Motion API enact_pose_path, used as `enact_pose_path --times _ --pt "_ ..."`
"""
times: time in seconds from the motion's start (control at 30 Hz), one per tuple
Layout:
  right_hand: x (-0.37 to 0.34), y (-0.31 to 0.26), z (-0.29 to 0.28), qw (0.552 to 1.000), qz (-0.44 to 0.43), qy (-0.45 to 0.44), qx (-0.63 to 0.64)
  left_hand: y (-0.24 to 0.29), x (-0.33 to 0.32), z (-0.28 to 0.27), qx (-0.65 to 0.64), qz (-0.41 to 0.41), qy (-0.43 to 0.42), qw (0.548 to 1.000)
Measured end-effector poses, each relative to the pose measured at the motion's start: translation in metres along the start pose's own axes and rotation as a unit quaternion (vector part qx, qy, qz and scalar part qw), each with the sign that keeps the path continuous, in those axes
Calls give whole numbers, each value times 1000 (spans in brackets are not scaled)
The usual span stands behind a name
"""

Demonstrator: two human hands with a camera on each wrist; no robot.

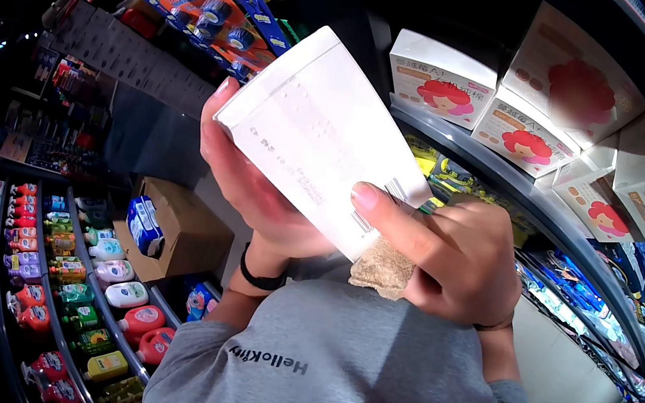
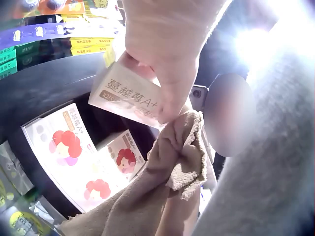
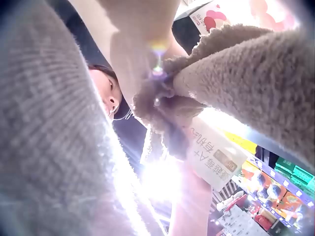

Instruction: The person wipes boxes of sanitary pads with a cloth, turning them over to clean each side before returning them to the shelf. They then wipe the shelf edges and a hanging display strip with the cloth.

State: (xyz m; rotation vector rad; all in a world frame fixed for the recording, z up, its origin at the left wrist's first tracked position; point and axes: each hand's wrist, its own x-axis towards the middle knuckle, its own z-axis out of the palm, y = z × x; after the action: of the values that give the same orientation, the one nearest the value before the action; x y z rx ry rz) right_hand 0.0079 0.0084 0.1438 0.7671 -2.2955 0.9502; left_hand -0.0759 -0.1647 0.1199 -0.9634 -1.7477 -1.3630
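Observation:
A white box (image 1: 311, 132) is tilted in front of the grey shirt, its plain side with small print and a barcode facing up. My left hand (image 1: 257, 206) grips it from beneath and along the left edge, fingertips showing at the upper corner. In my right hand (image 1: 468, 260) a beige-brown towelling cloth (image 1: 382, 269) is bunched, its index finger laid on the box near the barcode. The left wrist view shows the cloth (image 2: 165, 160) hanging in folds beside the box (image 2: 130, 96). The right wrist view has the cloth (image 3: 236, 73) close to the camera.
Similar white boxes (image 1: 527, 138) with a red-haired cartoon figure stand on the shelf at right. Bottles (image 1: 126, 294) fill the lower left shelves. A cardboard carton (image 1: 186, 229) sits behind the left arm, and packaged goods (image 1: 212, 15) hang at upper left.

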Motion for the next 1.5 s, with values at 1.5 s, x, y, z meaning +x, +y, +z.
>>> enact_pose_path --times 1.5 --pt "15 28 50 759 183 165 603 3 -1 16 20 79 -107 991"
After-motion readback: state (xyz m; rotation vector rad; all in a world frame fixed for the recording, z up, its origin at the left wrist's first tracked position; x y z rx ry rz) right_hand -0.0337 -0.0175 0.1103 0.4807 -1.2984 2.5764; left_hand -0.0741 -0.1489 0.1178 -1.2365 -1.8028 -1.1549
